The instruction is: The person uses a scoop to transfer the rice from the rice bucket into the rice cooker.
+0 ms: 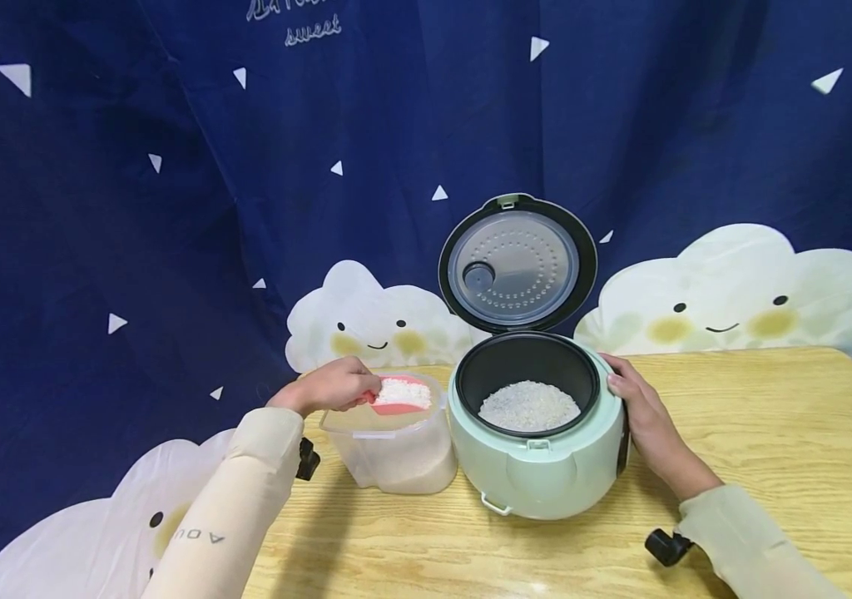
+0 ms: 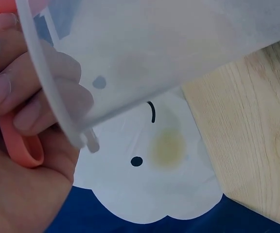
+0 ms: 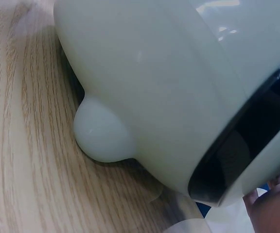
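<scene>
I can read "sweet" [image 1: 312, 32] below a cut-off word [image 1: 287, 8] on the blue curtain [image 1: 396, 108], plus iffy letters [image 1: 199, 536] on the left sleeve [image 1: 235, 487].

Wears smooth, glossy pale green plastic on the rice cooker [image 1: 523, 478], with a polished black side strip [image 3: 237, 150], a dark, smooth inner pot [image 1: 497, 370] and a grey, dimpled inner lid plate [image 1: 508, 295], either metal or plastic, too distant to tell. Shows translucent, frosted plastic in the bin [image 1: 366, 453] and smooth pink plastic in the scoop [image 1: 399, 408]. Spreads into grained, wood-look boarding with a light sheen on the table [image 1: 770, 416], matt cloth on the cream sleeve [image 1: 220, 507] and softly creased fabric across the blue backdrop [image 1: 396, 108].
</scene>
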### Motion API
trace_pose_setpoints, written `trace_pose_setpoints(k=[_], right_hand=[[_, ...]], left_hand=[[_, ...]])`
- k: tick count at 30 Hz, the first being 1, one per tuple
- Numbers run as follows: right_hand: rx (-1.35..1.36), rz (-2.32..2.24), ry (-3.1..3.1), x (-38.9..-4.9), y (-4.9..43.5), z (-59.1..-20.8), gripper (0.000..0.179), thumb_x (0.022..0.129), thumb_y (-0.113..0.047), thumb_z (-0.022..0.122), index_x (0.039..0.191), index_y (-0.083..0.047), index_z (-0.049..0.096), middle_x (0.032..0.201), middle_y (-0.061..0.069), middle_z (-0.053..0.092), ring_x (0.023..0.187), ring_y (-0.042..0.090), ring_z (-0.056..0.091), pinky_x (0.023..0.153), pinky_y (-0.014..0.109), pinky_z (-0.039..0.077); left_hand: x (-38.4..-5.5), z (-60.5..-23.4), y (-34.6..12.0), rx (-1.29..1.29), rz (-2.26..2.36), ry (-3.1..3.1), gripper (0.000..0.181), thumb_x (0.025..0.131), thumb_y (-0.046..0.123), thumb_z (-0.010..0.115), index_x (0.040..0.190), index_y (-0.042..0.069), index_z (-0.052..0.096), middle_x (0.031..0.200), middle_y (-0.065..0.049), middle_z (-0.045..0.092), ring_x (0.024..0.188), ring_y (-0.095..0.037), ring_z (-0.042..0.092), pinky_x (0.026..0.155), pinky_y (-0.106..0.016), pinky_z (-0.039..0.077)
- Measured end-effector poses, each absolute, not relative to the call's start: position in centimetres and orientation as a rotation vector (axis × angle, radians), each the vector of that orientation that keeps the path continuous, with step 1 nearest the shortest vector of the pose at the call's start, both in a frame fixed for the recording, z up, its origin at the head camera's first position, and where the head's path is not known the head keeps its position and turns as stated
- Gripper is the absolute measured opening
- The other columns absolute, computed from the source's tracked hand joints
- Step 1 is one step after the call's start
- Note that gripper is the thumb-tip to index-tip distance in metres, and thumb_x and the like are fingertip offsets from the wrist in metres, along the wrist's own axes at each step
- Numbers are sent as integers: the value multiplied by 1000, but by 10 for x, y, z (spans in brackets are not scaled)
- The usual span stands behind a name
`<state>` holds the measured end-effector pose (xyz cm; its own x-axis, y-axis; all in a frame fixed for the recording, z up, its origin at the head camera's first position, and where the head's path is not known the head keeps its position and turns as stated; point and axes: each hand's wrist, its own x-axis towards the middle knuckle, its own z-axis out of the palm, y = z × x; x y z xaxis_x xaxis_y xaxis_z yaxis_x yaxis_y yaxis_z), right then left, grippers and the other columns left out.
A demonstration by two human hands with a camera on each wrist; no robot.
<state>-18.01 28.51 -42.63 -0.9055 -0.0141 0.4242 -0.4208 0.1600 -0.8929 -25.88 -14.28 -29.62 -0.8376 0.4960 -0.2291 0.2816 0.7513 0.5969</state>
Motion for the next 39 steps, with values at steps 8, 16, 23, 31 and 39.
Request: trace_pose_setpoints(k=[8, 16, 23, 31, 39], right_hand=[[424, 1804, -2120, -180, 285, -426, 48, 110, -28, 32, 151, -6, 44, 135, -31, 52, 127, -15, 45, 103, 2, 31], [422, 1801, -2115, -180, 285, -427, 47, 110, -27, 32, 151, -5, 44, 135, -31, 53, 126, -14, 46, 103, 2, 31], [424, 1811, -2096, -181, 284, -428, 45, 110, -24, 33, 149, -6, 46, 134, -30, 54, 126, -14, 47, 102, 2, 31], [420, 1816, -2118, -180, 286, -428, 47, 110, -27, 32, 151, -8, 44, 135, -29, 53, 127, -14, 46, 103, 2, 31], [416, 1824, -2134, -180, 286, -426, 48, 110, -30, 32, 152, -9, 43, 136, -30, 52, 127, -14, 45, 103, 1, 31]], left_hand=[[-259, -293, -148, 614, 836, 2543, 35, 92, 17, 50, 57, 15, 49, 48, 10, 32, 44, -7, 26, 48, -22, 25], [-260, -294, -152, 582, 855, 2542, 37, 91, 20, 50, 55, 16, 45, 47, 12, 31, 44, -6, 24, 47, -22, 22], [-260, -292, -155, 573, 877, 2526, 37, 92, 20, 49, 56, 16, 44, 48, 12, 32, 44, -5, 24, 47, -21, 23], [-261, -291, -156, 544, 946, 2476, 35, 93, 20, 47, 58, 15, 46, 49, 11, 31, 43, -5, 23, 46, -21, 22], [-265, -289, -152, 553, 963, 2467, 33, 92, 20, 47, 59, 15, 45, 50, 9, 30, 43, -9, 23, 47, -23, 22]])
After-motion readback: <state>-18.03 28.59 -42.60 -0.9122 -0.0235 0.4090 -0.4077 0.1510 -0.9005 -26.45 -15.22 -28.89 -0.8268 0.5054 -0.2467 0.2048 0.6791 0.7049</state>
